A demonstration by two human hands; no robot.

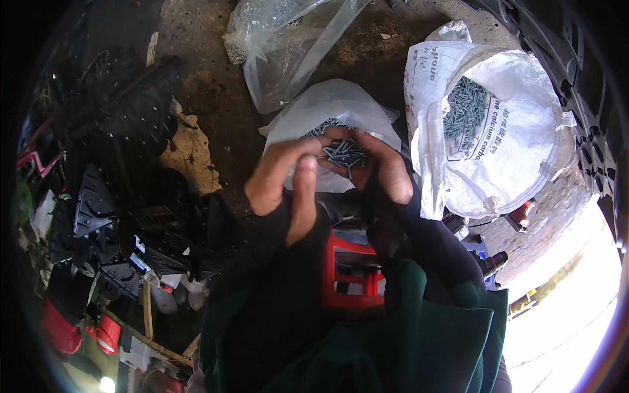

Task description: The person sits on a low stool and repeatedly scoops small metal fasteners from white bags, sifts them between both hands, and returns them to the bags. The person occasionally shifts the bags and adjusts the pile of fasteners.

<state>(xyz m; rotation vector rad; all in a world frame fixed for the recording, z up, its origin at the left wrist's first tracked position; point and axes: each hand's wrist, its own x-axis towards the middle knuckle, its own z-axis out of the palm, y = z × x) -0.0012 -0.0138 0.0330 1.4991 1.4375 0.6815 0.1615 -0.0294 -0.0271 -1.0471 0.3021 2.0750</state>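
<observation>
Loose silvery screws (345,154) lie in a small heap in my right hand (391,171), whose fingers are curled under and around them. My left hand (280,171) reaches in from the other side. Its thumb stands apart from its fingers, and the fingertips come up against the heap's far edge, partly hidden there. Both hands are over a white plastic bag (354,98) with its mouth open. More screws (331,124) show inside it, just beyond my fingers.
A large white woven sack (504,177) with screws inside stands open to the right. Beyond the bag lies a clear plastic bag (282,59). Black moulded parts (95,203) crowd the left side. A red stool (334,281) is below my arms, and a power drill (495,262) lies at right.
</observation>
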